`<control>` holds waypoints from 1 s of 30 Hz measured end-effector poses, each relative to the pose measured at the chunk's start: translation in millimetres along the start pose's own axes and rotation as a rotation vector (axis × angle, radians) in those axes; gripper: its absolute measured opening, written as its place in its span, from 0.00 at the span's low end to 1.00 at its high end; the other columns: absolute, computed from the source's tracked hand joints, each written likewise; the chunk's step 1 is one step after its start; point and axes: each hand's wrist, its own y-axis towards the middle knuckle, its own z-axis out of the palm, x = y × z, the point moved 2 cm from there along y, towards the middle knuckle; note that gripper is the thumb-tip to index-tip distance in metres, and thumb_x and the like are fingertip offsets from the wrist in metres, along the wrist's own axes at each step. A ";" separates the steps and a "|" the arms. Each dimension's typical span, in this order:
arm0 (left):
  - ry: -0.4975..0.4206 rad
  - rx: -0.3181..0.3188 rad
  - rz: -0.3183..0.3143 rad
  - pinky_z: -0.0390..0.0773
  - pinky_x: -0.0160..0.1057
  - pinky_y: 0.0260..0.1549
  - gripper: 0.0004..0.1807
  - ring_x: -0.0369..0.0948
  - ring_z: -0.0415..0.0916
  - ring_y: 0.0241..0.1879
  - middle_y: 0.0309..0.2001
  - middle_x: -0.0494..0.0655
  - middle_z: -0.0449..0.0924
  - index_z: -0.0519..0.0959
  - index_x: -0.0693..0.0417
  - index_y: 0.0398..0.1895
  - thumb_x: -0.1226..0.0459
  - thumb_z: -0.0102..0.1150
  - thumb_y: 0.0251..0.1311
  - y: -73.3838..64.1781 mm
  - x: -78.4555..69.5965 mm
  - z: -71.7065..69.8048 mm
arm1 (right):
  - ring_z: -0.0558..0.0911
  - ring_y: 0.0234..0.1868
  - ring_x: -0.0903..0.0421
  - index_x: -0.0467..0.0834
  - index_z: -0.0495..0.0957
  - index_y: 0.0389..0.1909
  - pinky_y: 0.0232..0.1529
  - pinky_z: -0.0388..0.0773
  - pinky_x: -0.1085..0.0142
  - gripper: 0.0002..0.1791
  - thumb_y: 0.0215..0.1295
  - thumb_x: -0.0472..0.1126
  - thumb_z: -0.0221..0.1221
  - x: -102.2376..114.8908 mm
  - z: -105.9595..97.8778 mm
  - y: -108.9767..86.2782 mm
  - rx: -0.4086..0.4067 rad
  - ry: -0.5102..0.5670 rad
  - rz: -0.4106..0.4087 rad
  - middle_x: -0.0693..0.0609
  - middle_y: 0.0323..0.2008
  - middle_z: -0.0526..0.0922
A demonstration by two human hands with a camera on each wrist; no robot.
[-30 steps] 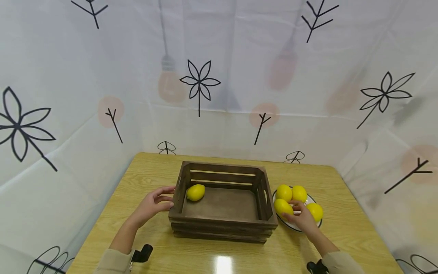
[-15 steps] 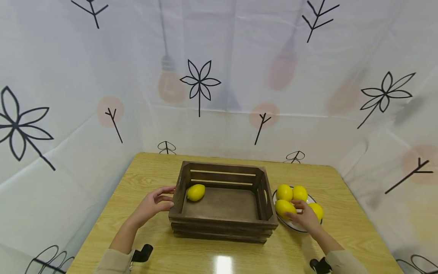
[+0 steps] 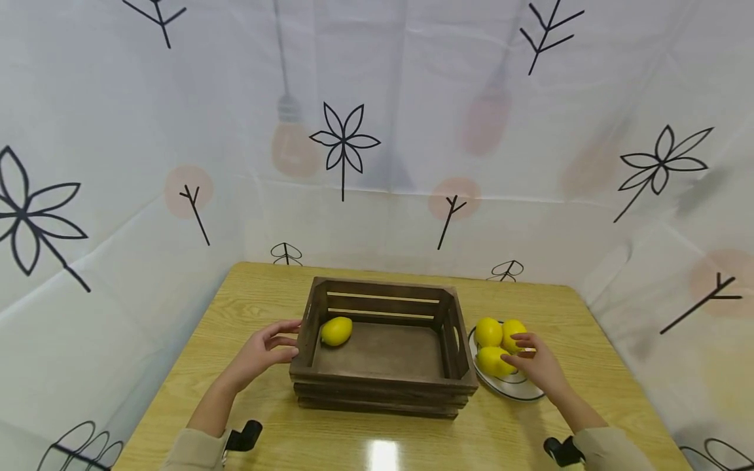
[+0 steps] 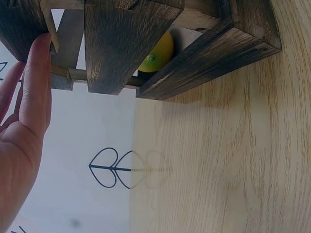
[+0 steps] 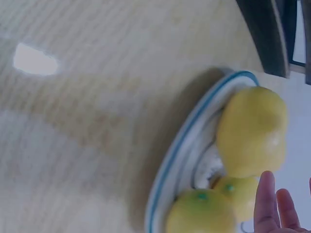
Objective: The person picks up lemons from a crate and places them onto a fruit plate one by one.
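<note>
A dark brown slatted wooden crate [image 3: 385,392] stands in the middle of the table, with one yellow lemon [image 3: 337,331] at its left end. My left hand [image 3: 265,350] touches the crate's left end, fingers extended along the slats in the left wrist view. Right of the crate, a white plate [image 3: 521,391] with a dark rim holds several lemons. Two lie at the back [image 3: 489,332] and one at the front [image 3: 493,362]. My right hand [image 3: 542,366] hovers over the plate's right side with fingers spread and nothing gripped, fingertips close by the lemons. It hides the plate's right part.
The wooden table [image 3: 265,294] reaches back to a white patterned cloth [image 3: 383,222] that hangs behind and at both sides. A black wrist mount [image 3: 244,436] sits on the left forearm and another [image 3: 562,451] on the right.
My right hand has drawn back from the front lemon and moved right, now covering where the rightmost lemon lay. The front lemon has shifted slightly right. My left hand stays put.
</note>
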 end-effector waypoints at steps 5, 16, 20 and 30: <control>-0.005 -0.003 -0.011 0.77 0.42 0.42 0.31 0.58 0.66 0.55 0.61 0.64 0.62 0.62 0.61 0.66 0.65 0.59 0.61 0.2 0.1 0.3 | 0.70 0.52 0.33 0.31 0.61 0.59 0.41 0.77 0.56 0.33 0.61 0.46 0.62 15.5 -7.6 0.5 -0.019 0.022 -0.041 0.28 0.55 0.65; 0.000 -0.007 -0.015 0.77 0.42 0.43 0.31 0.53 0.68 0.54 0.61 0.64 0.61 0.62 0.61 0.67 0.65 0.59 0.61 -0.1 -0.4 0.6 | 0.71 0.51 0.35 0.34 0.64 0.59 0.47 0.73 0.46 0.31 0.61 0.45 0.62 43.2 -16.0 6.9 -0.044 0.046 -0.125 0.30 0.54 0.67; 0.001 -0.008 -0.016 0.77 0.42 0.43 0.31 0.55 0.68 0.54 0.61 0.64 0.62 0.62 0.61 0.66 0.65 0.59 0.61 0.1 0.0 0.5 | 0.71 0.51 0.35 0.34 0.64 0.59 0.47 0.72 0.45 0.30 0.62 0.46 0.61 50.1 -17.1 9.5 -0.051 0.036 -0.145 0.31 0.54 0.68; -0.004 -0.011 -0.014 0.77 0.42 0.42 0.31 0.54 0.68 0.54 0.61 0.64 0.62 0.62 0.61 0.66 0.65 0.59 0.60 0.1 -0.9 0.6 | 0.72 0.51 0.37 0.36 0.64 0.60 0.46 0.75 0.49 0.31 0.61 0.48 0.61 63.2 -16.9 18.4 -0.040 0.059 -0.162 0.33 0.55 0.68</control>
